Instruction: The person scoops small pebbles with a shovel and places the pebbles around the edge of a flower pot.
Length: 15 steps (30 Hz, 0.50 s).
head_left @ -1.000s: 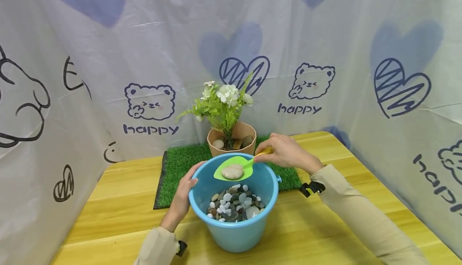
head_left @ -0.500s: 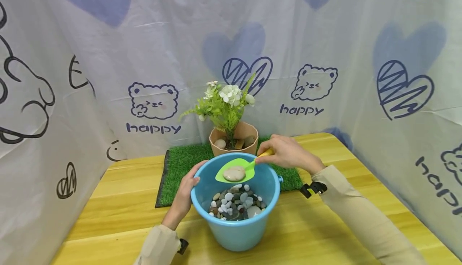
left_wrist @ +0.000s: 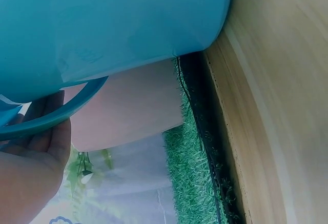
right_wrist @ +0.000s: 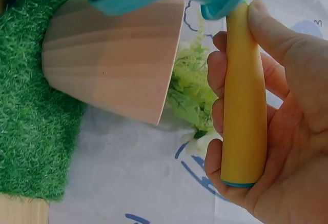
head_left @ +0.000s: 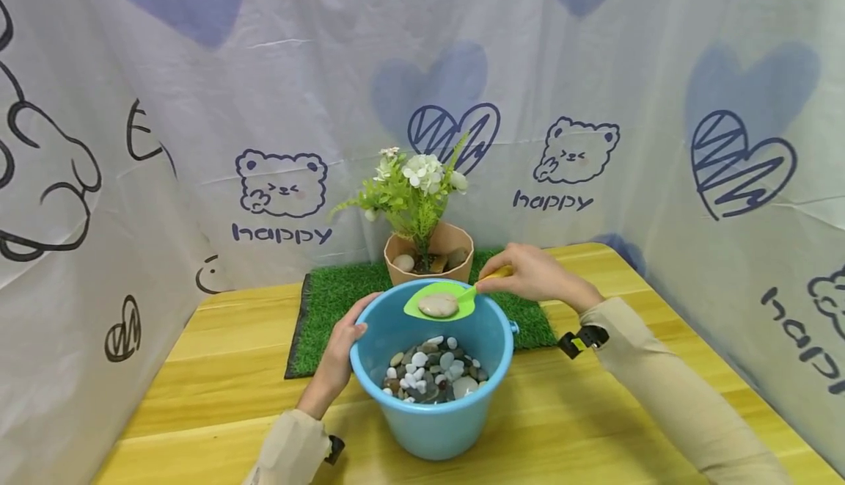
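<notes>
My left hand (head_left: 337,356) grips the left rim of a light blue bucket (head_left: 432,430), and in the left wrist view its fingers lie against the curved rim. Inside the bucket is a layer of white, grey and brown pebbles (head_left: 432,376). My right hand (head_left: 535,274) holds a toy shovel (head_left: 466,304) over the bucket's far part. The shovel has a green blade and a yellow handle (right_wrist: 245,101), which the fingers wrap around in the right wrist view. One large, smooth pale stone (head_left: 439,305) lies on the blade.
Behind the bucket a peach flower pot (head_left: 436,274) with white flowers (head_left: 422,173) and a few stones stands on an artificial grass mat (head_left: 330,323). Under everything is a yellow wooden table (head_left: 218,382). A printed curtain (head_left: 297,89) surrounds its back and sides.
The right hand has moved a little up and to the right, carrying the shovel and its stone towards the far rim. My left hand still holds the bucket.
</notes>
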Tool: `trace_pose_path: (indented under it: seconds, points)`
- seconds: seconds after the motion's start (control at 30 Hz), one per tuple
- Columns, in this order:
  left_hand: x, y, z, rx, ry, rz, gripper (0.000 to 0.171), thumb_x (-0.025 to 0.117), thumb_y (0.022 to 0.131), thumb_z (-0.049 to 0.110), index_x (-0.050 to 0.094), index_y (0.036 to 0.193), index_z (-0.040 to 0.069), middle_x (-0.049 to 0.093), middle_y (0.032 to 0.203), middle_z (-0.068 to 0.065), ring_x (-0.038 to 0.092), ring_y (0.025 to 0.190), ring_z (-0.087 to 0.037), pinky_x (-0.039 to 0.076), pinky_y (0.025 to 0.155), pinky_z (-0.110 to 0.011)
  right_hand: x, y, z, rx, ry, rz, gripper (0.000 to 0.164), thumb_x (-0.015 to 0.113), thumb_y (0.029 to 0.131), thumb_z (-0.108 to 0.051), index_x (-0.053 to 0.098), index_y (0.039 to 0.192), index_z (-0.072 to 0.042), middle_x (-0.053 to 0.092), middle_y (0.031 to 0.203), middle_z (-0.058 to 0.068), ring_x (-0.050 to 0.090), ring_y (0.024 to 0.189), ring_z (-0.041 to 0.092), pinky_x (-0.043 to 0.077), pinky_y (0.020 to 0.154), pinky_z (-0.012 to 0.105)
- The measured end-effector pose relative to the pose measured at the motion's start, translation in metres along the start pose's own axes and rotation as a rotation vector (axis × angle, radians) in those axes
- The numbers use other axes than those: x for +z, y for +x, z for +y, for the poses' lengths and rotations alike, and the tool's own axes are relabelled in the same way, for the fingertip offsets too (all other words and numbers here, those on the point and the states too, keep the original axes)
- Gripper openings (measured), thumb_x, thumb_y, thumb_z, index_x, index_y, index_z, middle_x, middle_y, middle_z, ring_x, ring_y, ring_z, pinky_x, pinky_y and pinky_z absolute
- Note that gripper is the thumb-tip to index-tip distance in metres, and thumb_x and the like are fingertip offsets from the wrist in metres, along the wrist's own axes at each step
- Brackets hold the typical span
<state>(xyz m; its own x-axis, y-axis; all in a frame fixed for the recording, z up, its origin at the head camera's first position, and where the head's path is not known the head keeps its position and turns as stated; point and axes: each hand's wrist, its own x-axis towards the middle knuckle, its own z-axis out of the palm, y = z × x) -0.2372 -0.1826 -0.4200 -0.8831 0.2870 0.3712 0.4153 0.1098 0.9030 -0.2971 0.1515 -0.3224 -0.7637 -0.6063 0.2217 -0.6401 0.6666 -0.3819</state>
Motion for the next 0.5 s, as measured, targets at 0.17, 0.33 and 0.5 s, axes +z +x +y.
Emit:
trace_pose_path:
  seconds: [0.17,0.33,0.5]
  points:
    - [0.000,0.001,0.000,0.008,0.009,0.008,0.055,0.031,0.095,0.022,0.042,0.147,0.011,0.049,0.144,-0.019,0.053,0.123,-0.043,0.051,0.091,-0.048,-0.007,0.005,0.009,0.078,0.020,-0.011,0.026,0.066,0.090,-0.043,0.078,0.098,-0.022,0.061,0.067,-0.008,0.039,0.050,0.008,0.035,0.052,0.026]
    - [0.000,0.000,-0.001,0.008,-0.001,0.005,0.055,0.030,0.095,0.022,0.041,0.148,0.010,0.047,0.145,-0.020,0.051,0.124,-0.044,0.050,0.092,-0.048,-0.014,0.012,0.014,0.179,0.015,-0.011,0.028,0.065,0.090,-0.044,0.079,0.097,-0.021,0.071,0.082,-0.006,0.051,0.063,0.013,0.043,0.061,0.029]
    - [0.001,0.000,-0.003,0.028,-0.006,-0.004,0.056,0.030,0.095,0.022,0.041,0.147,0.008,0.047,0.144,-0.022,0.051,0.123,-0.046,0.051,0.091,-0.046,-0.021,0.021,0.016,0.245,-0.014,0.005,0.029,0.065,0.090,-0.044,0.079,0.095,-0.019,0.072,0.084,-0.004,0.055,0.068,0.014,0.045,0.062,0.029]
